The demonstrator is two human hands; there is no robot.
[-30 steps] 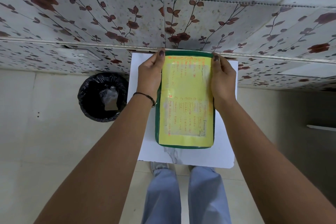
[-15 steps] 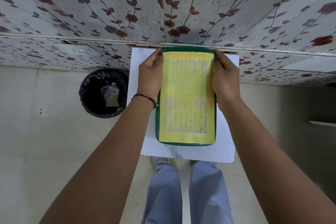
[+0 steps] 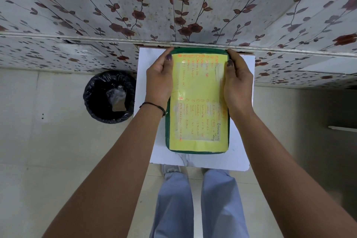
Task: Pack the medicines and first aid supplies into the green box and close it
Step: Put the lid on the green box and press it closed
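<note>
The green box was laid lengthwise towards the far edge of the white table, gripped there by left hand and right hand, fingers curled

The closed green box lies flat on a small white table, gripped at its far end between both hands. The left hand holds the left side, thumb laid on the lid; the right hand holds the right side, thumb also on top. Between the two thumbs spreads a yellow handwritten sheet that covers the lid. Just beyond the fingertips runs a floral wall panel. Left of the left hand, on the floor, stands a black-lined bin. A black wristband circles the left wrist.
</note>
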